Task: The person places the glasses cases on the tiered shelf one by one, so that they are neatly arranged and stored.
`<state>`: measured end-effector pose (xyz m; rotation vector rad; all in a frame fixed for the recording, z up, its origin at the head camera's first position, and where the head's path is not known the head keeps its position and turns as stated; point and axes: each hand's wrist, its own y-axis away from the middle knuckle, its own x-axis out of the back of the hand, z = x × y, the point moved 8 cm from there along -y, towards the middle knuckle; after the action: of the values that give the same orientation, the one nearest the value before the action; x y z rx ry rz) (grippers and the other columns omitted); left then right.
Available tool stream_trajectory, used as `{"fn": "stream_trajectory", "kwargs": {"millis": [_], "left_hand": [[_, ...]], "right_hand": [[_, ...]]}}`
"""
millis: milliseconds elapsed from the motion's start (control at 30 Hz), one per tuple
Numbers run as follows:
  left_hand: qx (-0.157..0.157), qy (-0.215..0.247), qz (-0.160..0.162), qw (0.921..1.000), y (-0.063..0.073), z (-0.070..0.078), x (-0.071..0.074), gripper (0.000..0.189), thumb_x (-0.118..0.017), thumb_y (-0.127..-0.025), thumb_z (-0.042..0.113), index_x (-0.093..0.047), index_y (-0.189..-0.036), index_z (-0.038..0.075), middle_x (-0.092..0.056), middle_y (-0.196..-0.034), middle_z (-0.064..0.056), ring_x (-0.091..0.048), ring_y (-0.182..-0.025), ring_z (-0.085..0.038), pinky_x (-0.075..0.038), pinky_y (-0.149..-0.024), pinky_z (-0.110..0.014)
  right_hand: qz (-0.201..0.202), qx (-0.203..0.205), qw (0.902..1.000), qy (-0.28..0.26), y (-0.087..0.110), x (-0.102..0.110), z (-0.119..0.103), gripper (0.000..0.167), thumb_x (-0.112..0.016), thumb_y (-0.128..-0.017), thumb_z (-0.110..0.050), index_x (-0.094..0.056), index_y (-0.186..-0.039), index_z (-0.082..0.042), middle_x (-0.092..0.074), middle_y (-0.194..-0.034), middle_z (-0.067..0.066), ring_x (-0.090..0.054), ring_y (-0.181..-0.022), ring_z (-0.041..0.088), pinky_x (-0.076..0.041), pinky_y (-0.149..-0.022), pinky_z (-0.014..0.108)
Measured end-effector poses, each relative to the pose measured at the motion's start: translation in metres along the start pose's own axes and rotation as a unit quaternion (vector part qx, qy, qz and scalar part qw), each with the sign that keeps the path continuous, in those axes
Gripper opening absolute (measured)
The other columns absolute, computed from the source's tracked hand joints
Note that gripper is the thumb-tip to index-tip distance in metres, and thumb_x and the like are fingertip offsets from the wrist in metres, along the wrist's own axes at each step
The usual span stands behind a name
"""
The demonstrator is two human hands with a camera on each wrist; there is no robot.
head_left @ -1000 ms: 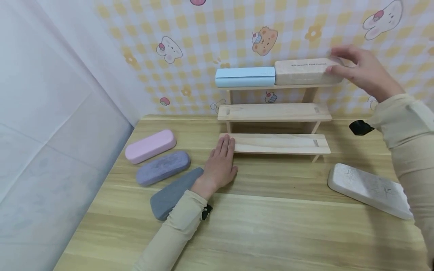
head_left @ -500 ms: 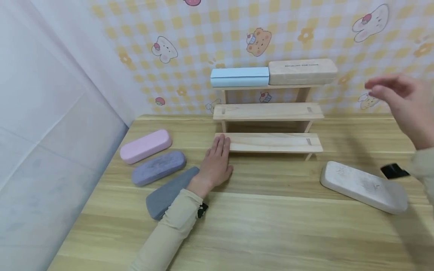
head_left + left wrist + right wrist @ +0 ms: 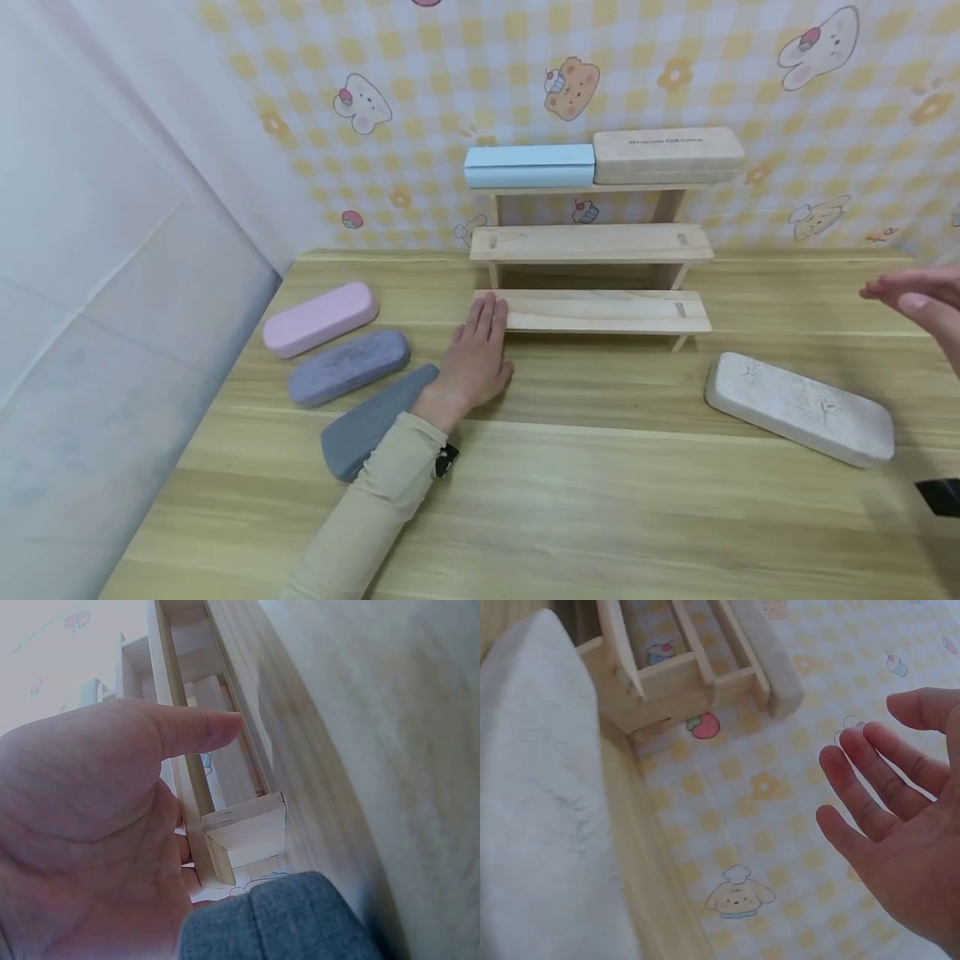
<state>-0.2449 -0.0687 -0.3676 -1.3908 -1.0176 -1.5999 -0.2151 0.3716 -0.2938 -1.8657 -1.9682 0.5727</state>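
My left hand (image 3: 474,360) rests with straight fingers on the left end of the lowest step of a three-tier wooden stand (image 3: 600,243). In the left wrist view its thumb points along the stand's side. On the top tier, a light blue glasses case (image 3: 529,167) sits beside a beige glasses case (image 3: 667,157) with lettering. My right hand (image 3: 933,304), partly cut off by the head view's right edge, holds nothing; the right wrist view shows its fingers loosely spread. Nearest to it on the table lies a white glasses case (image 3: 801,408).
Pink (image 3: 321,320), purple (image 3: 348,367) and grey-blue (image 3: 371,425) glasses cases lie at the table's left, the last partly under my left forearm. A yellow checked cloth (image 3: 420,100) hangs behind the stand. A white wall (image 3: 112,275) borders the table's left edge.
My right hand has come away from the beige glasses case on the top tier and moved right and down toward the view's edge. The left hand stays on the lowest step.
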Motion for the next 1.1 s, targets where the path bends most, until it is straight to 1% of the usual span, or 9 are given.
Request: {"fn": "stream_trajectory", "kwargs": {"millis": [133, 267, 300, 433, 667, 767, 967, 1033, 1100], "left_hand": [[0.002, 0.0, -0.001, 1.0, 0.0, 0.0, 0.0, 0.079, -0.053, -0.094, 0.03, -0.003, -0.148, 0.0, 0.001, -0.153, -0.018, 0.001, -0.14, -0.029, -0.02, -0.109, -0.046], [0.003, 0.002, -0.004, 1.0, -0.001, -0.001, -0.002, 0.079, -0.052, -0.095, 0.029, -0.002, -0.148, 0.0, 0.002, -0.154, -0.018, 0.002, -0.14, -0.029, -0.019, -0.109, -0.045], [0.003, 0.004, -0.004, 1.0, -0.001, 0.0, -0.003, 0.078, -0.052, -0.095, 0.029, -0.002, -0.148, 0.0, 0.002, -0.154, -0.018, 0.002, -0.14, -0.028, -0.019, -0.109, -0.045], [0.002, 0.005, -0.004, 1.0, -0.001, 0.0, -0.004, 0.078, -0.051, -0.095, 0.029, -0.002, -0.148, 0.0, 0.002, -0.154, -0.018, 0.003, -0.14, -0.028, -0.02, -0.109, -0.045], [0.004, -0.003, -0.007, 1.0, -0.001, -0.002, 0.0, 0.077, -0.051, -0.096, 0.029, -0.001, -0.148, 0.0, 0.003, -0.153, -0.018, 0.003, -0.14, -0.029, -0.019, -0.109, -0.045], [0.005, -0.007, -0.005, 1.0, -0.001, -0.002, 0.001, 0.078, -0.051, -0.095, 0.029, -0.002, -0.148, 0.0, 0.002, -0.154, -0.018, 0.002, -0.14, -0.029, -0.02, -0.109, -0.045], [0.003, -0.005, -0.01, 0.9999, -0.003, 0.002, -0.002, 0.079, -0.051, -0.095, 0.031, -0.001, -0.148, 0.001, 0.003, -0.154, -0.017, 0.003, -0.14, -0.028, -0.019, -0.109, -0.044], [0.006, -0.006, -0.013, 0.9999, -0.003, 0.001, -0.003, 0.079, -0.051, -0.095, 0.031, 0.0, -0.148, 0.001, 0.004, -0.154, -0.017, 0.004, -0.14, -0.028, -0.018, -0.109, -0.044], [0.009, -0.008, -0.014, 0.9998, -0.002, 0.0, -0.003, 0.079, -0.051, -0.095, 0.031, 0.0, -0.148, 0.001, 0.004, -0.154, -0.017, 0.004, -0.14, -0.028, -0.018, -0.109, -0.044]], "right_hand": [[-0.002, -0.012, 0.9931, 0.117, 0.02, -0.003, 0.003, 0.028, -0.045, -0.091, 0.013, -0.048, -0.119, 0.019, -0.067, -0.104, 0.0, -0.059, -0.102, 0.007, -0.037, -0.093, 0.014], [-0.004, -0.051, 0.9631, 0.264, 0.041, 0.0, 0.012, 0.033, -0.043, -0.092, 0.012, -0.05, -0.125, 0.009, -0.062, -0.105, -0.017, -0.054, -0.103, -0.004, -0.032, -0.094, 0.01], [-0.004, -0.057, 0.9605, 0.272, 0.045, 0.001, 0.015, 0.034, -0.043, -0.092, 0.012, -0.05, -0.126, 0.008, -0.061, -0.105, -0.019, -0.054, -0.103, -0.005, -0.031, -0.093, 0.009], [-0.002, -0.059, 0.954, 0.294, 0.057, 0.01, 0.021, 0.034, -0.044, -0.092, 0.012, -0.05, -0.125, 0.009, -0.062, -0.103, -0.022, -0.055, -0.099, -0.007, -0.034, -0.09, 0.009], [-0.044, -0.068, 0.954, 0.289, 0.073, 0.027, 0.048, 0.04, -0.045, -0.089, 0.018, -0.049, -0.127, 0.009, -0.062, -0.11, -0.017, -0.055, -0.103, -0.005, -0.035, -0.085, 0.006], [-0.069, -0.088, 0.9522, 0.284, 0.078, 0.024, 0.059, 0.046, -0.048, -0.086, 0.019, -0.046, -0.13, 0.007, -0.059, -0.115, -0.016, -0.05, -0.109, -0.005, -0.033, -0.089, 0.006], [-0.105, -0.12, 0.9393, 0.304, 0.101, 0.02, 0.072, 0.054, -0.055, -0.085, 0.014, -0.043, -0.136, 0.0, -0.05, -0.124, -0.018, -0.041, -0.117, -0.006, -0.024, -0.095, 0.006], [-0.11, -0.108, 0.9436, 0.293, 0.105, 0.019, 0.073, 0.054, -0.052, -0.085, 0.017, -0.041, -0.137, 0.003, -0.05, -0.127, -0.016, -0.04, -0.119, -0.005, -0.026, -0.093, 0.007], [-0.118, -0.095, 0.9544, 0.257, 0.106, 0.015, 0.072, 0.055, -0.047, -0.083, 0.023, -0.038, -0.135, 0.009, -0.051, -0.129, -0.013, -0.041, -0.121, -0.001, -0.027, -0.093, 0.009]]}}
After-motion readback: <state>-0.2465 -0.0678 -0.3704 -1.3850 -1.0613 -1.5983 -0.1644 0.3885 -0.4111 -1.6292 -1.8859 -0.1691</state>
